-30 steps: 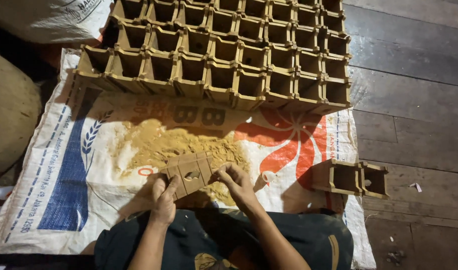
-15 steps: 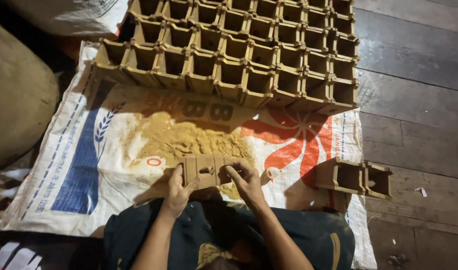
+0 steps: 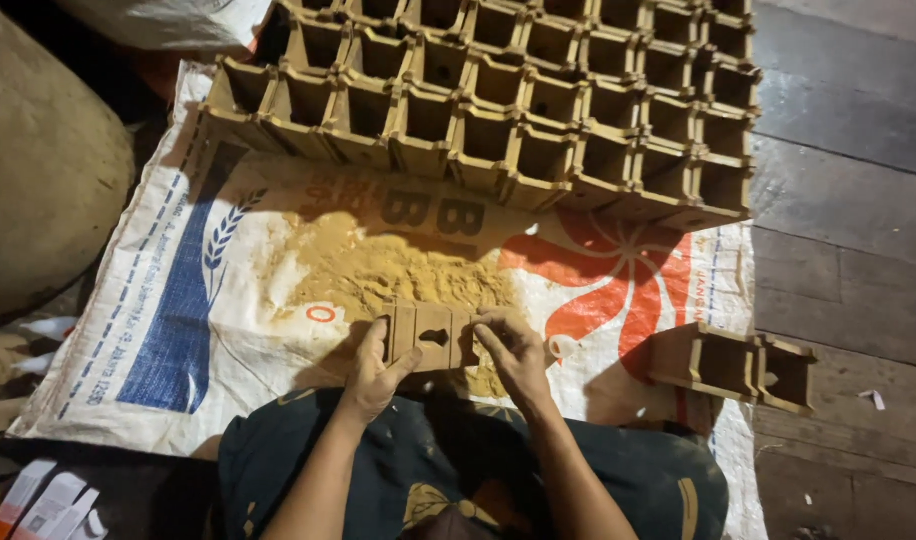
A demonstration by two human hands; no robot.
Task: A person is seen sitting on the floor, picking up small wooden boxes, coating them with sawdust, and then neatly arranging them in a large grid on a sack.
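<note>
Now, left to right:
Far left: big rounded tan sack (image 3: pixel 38 170), beside the mat's left edge.
Bottom left corner: flat white and orange packets (image 3: pixel 43 505) on the floor.
Mat: printed woven sack (image 3: pixel 178 330) spread flat on the floor, blue panel at left, red flower print at right.
Powder: tan sawdust-like heap (image 3: pixel 378 265) on the mat's middle, just beyond the hands.
Left hand (image 3: pixel 375 365): closed on the left end of the small cardboard piece (image 3: pixel 430 335), thumb on its front face.
Cardboard piece: folded brown strip with a small cut-out hole, held between both hands at the heap's near edge, above the lap.
Right hand (image 3: pixel 516 355): gripped the right end, fingers curled over the top edge.
Far edge: stacked rows of open brown cardboard cells (image 3: pixel 498 100), across the mat's top.
Right: two joined cardboard cells (image 3: pixel 738 365) on their side at the mat's right edge.
Far right: dark wooden floor planks (image 3: pixel 848 200).
</note>
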